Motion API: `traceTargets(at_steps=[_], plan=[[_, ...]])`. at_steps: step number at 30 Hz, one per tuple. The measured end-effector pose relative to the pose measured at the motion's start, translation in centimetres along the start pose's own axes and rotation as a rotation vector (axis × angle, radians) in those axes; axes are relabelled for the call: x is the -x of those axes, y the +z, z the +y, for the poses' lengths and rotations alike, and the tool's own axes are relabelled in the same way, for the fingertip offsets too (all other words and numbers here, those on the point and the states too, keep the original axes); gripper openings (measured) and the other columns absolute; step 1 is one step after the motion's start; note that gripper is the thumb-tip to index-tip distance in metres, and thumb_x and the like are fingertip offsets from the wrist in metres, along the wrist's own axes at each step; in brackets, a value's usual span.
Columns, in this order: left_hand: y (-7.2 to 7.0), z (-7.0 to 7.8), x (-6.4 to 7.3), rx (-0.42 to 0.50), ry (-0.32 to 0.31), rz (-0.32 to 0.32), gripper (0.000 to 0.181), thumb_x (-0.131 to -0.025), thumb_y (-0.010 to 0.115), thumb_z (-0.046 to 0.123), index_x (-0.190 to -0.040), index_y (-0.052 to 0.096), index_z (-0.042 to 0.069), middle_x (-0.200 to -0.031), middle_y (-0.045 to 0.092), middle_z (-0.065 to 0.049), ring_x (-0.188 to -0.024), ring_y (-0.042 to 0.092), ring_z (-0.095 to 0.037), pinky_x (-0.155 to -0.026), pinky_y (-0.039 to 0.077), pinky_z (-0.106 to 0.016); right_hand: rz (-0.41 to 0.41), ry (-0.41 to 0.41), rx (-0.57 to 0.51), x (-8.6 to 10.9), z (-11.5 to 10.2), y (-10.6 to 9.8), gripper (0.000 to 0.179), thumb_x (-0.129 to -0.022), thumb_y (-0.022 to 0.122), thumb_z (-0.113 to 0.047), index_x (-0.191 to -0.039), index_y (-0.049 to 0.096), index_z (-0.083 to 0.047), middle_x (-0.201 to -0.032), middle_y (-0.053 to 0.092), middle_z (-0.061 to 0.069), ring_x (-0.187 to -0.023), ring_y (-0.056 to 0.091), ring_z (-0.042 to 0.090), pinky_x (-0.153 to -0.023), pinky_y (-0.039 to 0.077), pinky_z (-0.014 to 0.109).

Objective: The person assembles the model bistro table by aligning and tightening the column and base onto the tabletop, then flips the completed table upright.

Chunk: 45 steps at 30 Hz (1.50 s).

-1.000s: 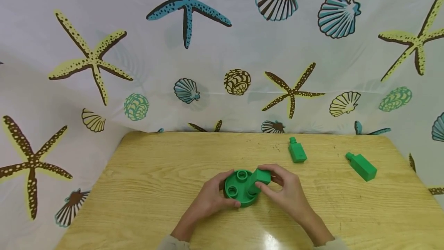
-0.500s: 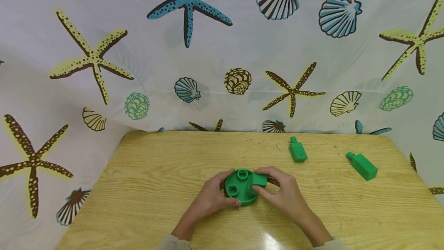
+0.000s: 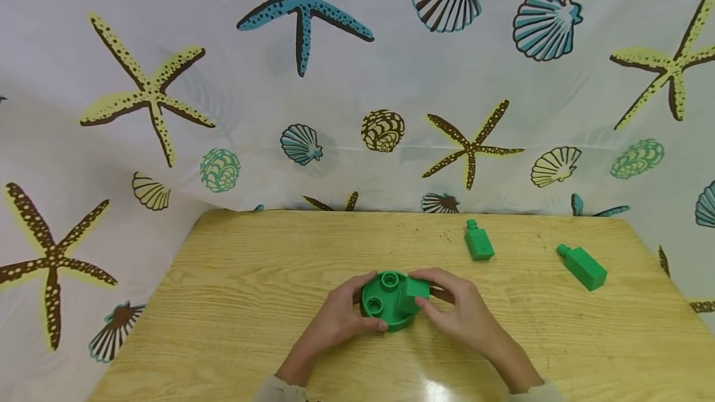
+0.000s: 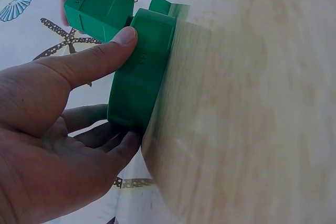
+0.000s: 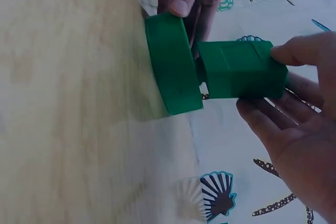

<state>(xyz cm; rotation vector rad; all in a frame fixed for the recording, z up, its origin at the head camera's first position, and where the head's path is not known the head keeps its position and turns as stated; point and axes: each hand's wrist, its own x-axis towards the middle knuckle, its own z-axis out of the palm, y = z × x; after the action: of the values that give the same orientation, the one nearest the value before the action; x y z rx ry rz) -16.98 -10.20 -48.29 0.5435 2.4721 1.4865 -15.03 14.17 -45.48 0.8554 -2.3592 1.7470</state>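
Observation:
A round green base (image 3: 393,322) with a raised rim and ring-shaped sockets lies on the table; two sockets show uncovered on its left half. My left hand (image 3: 341,312) grips its rim, thumb at the near side and fingers at the far side. On the right half of the base stands a square green post (image 3: 416,290), and my right hand (image 3: 463,309) holds its upper end between thumb and fingers. In the right wrist view a narrow gap and dark neck show between the post (image 5: 239,69) and the base (image 5: 172,64).
Two more green posts with threaded-looking necks lie on the wooden table (image 3: 251,278): one post (image 3: 479,244) at the back and another post (image 3: 583,267) farther right. A cloth (image 3: 357,79) printed with starfish and shells hangs behind the table.
My right hand has turned the post on the base, so its top face sits at different angles across the frames. My left hand stays on the rim.

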Motion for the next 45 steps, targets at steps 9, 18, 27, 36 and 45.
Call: traceTargets(at_steps=[9, 18, 27, 36, 45], plan=[[0.1, -0.2, 0.2, -0.010, -0.003, 0.003, 0.093, -0.068, 0.087, 0.024, -0.144, 0.038, 0.005, -0.140, 0.045, -0.013, -0.120, 0.052, -0.027, -0.097, 0.046, -0.037, -0.078, 0.065, -0.058, 0.3, 0.4, -0.7, 0.039, -0.090, 0.066, -0.016, -0.128, 0.058, -0.007, -0.125, 0.058, 0.007, -0.111, 0.057, 0.024, -0.089, 0.052, 0.033], [0.1, -0.2, 0.1, -0.011, -0.010, 0.002, 0.092, -0.068, 0.087, 0.024, -0.144, 0.038, 0.005, -0.141, 0.044, -0.013, -0.120, 0.051, -0.027, -0.098, 0.045, -0.038, -0.069, 0.094, 0.024, 0.1, 0.5, -1.1, 0.042, -0.081, 0.076, -0.023, -0.120, 0.061, -0.020, -0.120, 0.062, 0.005, -0.095, 0.062, 0.021, -0.084, 0.054, 0.035], [-0.1, -0.2, 0.3, -0.009, -0.011, -0.004, 0.092, -0.068, 0.087, 0.022, -0.145, 0.038, 0.006, -0.141, 0.045, -0.012, -0.121, 0.051, -0.027, -0.098, 0.045, -0.038, -0.214, 0.126, -0.088, 0.2, 0.3, -2.2, 0.037, -0.096, 0.057, -0.016, -0.133, 0.055, -0.011, -0.133, 0.054, 0.004, -0.118, 0.053, 0.023, -0.091, 0.050, 0.032], [0.1, -0.3, 0.1, -0.010, -0.013, -0.006, 0.093, -0.067, 0.087, 0.026, -0.145, 0.038, 0.007, -0.140, 0.045, -0.011, -0.121, 0.051, -0.026, -0.099, 0.045, -0.038, -0.214, 0.086, -0.160, 0.2, 0.9, -2.5, 0.035, -0.096, 0.056, -0.009, -0.130, 0.056, -0.006, -0.132, 0.054, 0.012, -0.125, 0.048, 0.024, -0.097, 0.046, 0.037], [0.1, -0.4, -0.1, -0.025, -0.018, 0.007, 0.094, -0.066, 0.087, 0.028, -0.145, 0.038, 0.009, -0.140, 0.045, -0.009, -0.121, 0.051, -0.024, -0.100, 0.044, -0.037, -0.128, 0.097, -0.150, -0.1, 0.7, -1.5, 0.035, -0.085, 0.071, -0.011, -0.118, 0.060, -0.006, -0.116, 0.060, 0.009, -0.108, 0.059, 0.028, -0.087, 0.053, 0.036]])
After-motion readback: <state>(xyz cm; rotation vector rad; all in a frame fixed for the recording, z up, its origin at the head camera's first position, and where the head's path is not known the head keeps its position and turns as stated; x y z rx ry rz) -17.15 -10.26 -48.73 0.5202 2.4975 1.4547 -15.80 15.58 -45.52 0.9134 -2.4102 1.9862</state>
